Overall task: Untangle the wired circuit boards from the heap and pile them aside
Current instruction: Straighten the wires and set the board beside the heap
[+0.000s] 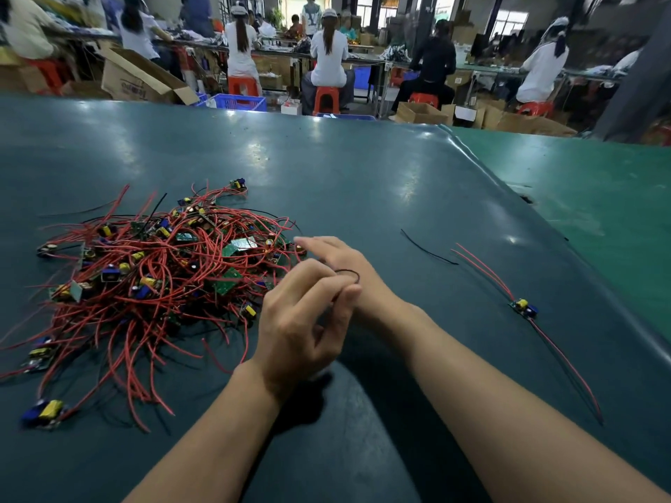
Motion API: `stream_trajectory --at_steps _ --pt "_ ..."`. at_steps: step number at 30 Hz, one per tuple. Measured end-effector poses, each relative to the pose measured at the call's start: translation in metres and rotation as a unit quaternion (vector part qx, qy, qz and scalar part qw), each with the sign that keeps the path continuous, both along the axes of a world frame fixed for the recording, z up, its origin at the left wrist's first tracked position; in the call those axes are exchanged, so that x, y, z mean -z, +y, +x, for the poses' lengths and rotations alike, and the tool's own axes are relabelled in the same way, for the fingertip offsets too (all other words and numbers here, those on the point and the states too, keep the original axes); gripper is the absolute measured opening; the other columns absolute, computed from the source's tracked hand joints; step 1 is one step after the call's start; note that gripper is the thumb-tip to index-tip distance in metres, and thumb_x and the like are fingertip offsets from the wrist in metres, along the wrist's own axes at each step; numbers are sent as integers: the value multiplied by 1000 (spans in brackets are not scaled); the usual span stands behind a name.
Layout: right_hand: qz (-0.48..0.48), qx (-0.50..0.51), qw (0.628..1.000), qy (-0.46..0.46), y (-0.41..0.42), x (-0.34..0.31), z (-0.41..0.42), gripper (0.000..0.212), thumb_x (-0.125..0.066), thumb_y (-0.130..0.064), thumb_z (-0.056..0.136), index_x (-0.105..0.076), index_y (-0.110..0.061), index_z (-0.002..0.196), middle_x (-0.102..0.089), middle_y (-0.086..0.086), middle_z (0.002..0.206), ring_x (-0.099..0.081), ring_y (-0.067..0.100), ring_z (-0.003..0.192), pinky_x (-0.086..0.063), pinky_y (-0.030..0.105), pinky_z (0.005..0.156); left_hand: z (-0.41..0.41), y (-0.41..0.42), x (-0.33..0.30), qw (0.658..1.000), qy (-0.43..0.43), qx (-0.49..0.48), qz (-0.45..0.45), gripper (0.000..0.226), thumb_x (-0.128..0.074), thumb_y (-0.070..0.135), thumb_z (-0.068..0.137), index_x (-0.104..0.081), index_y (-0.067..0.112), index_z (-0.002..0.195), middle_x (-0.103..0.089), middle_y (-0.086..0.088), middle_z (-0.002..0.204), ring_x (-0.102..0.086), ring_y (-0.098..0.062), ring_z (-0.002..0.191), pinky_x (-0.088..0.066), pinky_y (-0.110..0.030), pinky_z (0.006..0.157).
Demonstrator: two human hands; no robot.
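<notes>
1. Busy workshop behind, seated workers at far benches; dark green table mat (363,168) in front, glare patches on it.

2. Heap (156,277) of red-wired circuit boards just left of both hands, far edge touching or nearly touching right fingertips. Left hand (301,321) nearer, fingers curled, pinching a thin black wire (346,273) that loops over the back of right hand (337,263). Right hand stretched toward heap, fingers straight and relaxed, holding nothing visible (underside hidden by left hand, so not fully certain).

3. One freed board (524,307) well to the right of right forearm, red leads trailing out both ways. Loose black wire piece (428,250) between right hand and that board.

4. Judged step: early; only one board set aside, heap nearly whole.

5. Risks from here:
 - Pulling on pinched black wire while its far end sits buried: likely drags several boards at once, tightens knots.
 - Hard tug could tear a lead off its solder joint (thin wires, heavy parts on boards).
 - Loop over right hand could snag when that hand moves.
 - Leads of freed board sprawl wide; next board dropped there may re-tangle.
 - Sweeping forearm could push heap edge boards off toward near table edge.
</notes>
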State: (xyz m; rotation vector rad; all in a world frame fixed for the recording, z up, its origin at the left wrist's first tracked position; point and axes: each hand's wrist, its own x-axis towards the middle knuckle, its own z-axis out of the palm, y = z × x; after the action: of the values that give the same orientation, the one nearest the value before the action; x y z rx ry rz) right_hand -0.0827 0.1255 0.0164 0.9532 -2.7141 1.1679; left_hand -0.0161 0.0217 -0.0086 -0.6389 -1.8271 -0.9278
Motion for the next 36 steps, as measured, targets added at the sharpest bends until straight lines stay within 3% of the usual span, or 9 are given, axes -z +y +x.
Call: stream_trajectory --at_steps 3,7,10,14,20,24,28,32,36 --pt "-121 19 991 -49 -2 1 -2 18 -60 0 88 -71 -6 99 -62 -5 84 -56 10 81 -45 26 77 0 2 -1 1000 -15 24 1 34 -51 23 99 -70 -5 93 -63 -11 82 -60 -26 73 -51 -35 70" --pt "-323 140 921 -167 14 -6 -5 25 -50 12 93 -62 -8 84 -64 10 84 -63 23 74 -56 27 66 -4 6 1 995 -90 39 23 30 -57 31 94 -64 7 77 -55 3 67 -46 -9 59 -41 -21 60" --pt "-476 180 809 -295 38 -17 -1 15 -49 3 98 -60 -1 87 -65 16 75 -68 21 56 -57 23 54 -11 10 7 979 -191 5 -70 33 -57 37 92 -64 13 72 -58 6 64 -50 -13 58 -46 -30 59" --pt "-533 171 758 -336 56 -10 17 16 -52 5 95 -55 -9 104 -72 14 72 -70 21 58 -56 23 53 -18 10 7 959 -274 -12 -70 35 -56 44 91 -72 18 108 -71 4 86 -63 -21 72 -53 -37 73" --pt "-525 127 783 -309 56 9 38 19 -57 7 89 -59 -11 95 -75 6 85 -70 16 69 -56 24 56 -22 9 9 952 -306 -13 -33 42 -52 49 95 -72 16 112 -73 0 112 -64 -21 81 -52 -31 76" --pt "-466 86 828 -298 53 13 43 14 -64 -2 88 -69 -12 96 -69 4 88 -64 15 78 -52 23 59 -25 9 5 952 -291 22 89 12 -67 21 92 -76 18 100 -74 12 93 -67 -3 81 -46 -13 71" --pt "-462 124 824 -303 55 10 39 22 -60 -29 94 -74 -12 88 -69 4 84 -66 14 74 -51 22 56 -27 7 7 945 -283 5 163 15 -64 18 94 -69 23 81 -68 15 73 -61 -12 59 -47 -26 55" --pt "-451 123 828 -309 55 13 39 22 -55 -15 97 -69 -4 84 -70 8 76 -67 17 62 -53 20 55 -30 5 9 925 -318 36 206 18 -60 21 97 -63 23 79 -69 8 68 -55 -10 43 -47 -25 49" --pt "-434 61 823 -361 57 12 42 27 -70 -19 76 -70 -1 96 -72 9 84 -65 13 60 -56 22 60 -28 6 8 928 -312 52 196 17 -61 19 96 -64 25 81 -68 10 65 -57 -4 45 -45 -17 50"
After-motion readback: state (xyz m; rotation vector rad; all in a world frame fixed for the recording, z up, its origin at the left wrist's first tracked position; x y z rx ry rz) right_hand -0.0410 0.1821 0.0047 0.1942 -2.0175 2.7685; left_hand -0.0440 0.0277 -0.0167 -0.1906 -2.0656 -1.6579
